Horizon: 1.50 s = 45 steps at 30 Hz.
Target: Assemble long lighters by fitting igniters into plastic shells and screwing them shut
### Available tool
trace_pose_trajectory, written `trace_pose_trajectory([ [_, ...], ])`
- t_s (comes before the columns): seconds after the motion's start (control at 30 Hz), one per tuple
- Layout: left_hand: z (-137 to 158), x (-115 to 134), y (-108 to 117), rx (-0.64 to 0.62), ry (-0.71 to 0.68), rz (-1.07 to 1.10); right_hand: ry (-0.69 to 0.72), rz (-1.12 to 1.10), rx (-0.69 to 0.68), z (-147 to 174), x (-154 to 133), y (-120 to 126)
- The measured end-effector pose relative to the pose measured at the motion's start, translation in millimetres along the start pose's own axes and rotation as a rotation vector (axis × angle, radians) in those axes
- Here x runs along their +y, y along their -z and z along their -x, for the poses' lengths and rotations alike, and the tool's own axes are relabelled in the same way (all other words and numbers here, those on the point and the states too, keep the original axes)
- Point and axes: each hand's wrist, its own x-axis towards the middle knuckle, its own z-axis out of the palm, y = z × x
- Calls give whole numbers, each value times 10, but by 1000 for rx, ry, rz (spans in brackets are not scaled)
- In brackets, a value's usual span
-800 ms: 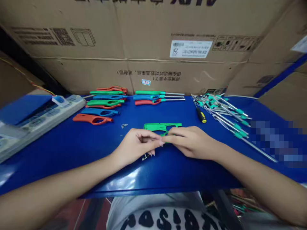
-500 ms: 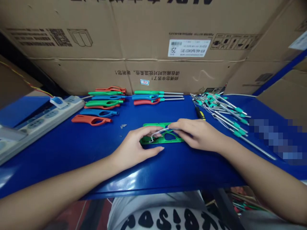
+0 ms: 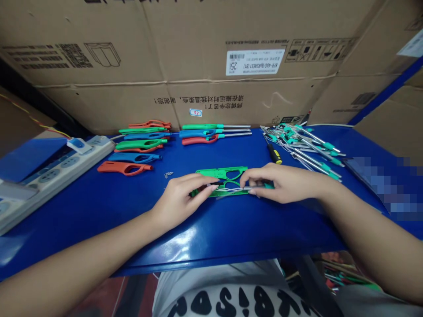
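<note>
At twelve o'clock, over the green casing halves (image 3: 218, 173), my left grip (image 3: 181, 193) pinches a black part (image 3: 218, 183), my right grip (image 3: 284, 182) a teal-collared rod (image 3: 269, 186); I'd best keep the white wires (image 3: 229, 189) slack, clear of casing edges.

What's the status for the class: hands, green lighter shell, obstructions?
Left hand pinching white wires; right hand gripping teal-fitted metal tube. Green lighter shell halves side by side. Hands partly cover them.
</note>
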Motion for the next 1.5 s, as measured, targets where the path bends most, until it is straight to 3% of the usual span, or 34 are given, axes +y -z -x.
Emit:
trace_pose_trajectory([
  [0.13,-26,-48,-14,-71,11,9,18,-129,-117,11,-5,14],
  [0.47,-14,-81,-66,-148,-2,-19,37,-102,-49,-17,122,14],
  [0.8,-10,-93,-110,-137,25,-9,-107,-56,10,-22,104,17],
  [1.5,2,-47,-103,-154,0,-57,-25,183,42,-2,66,16],
])
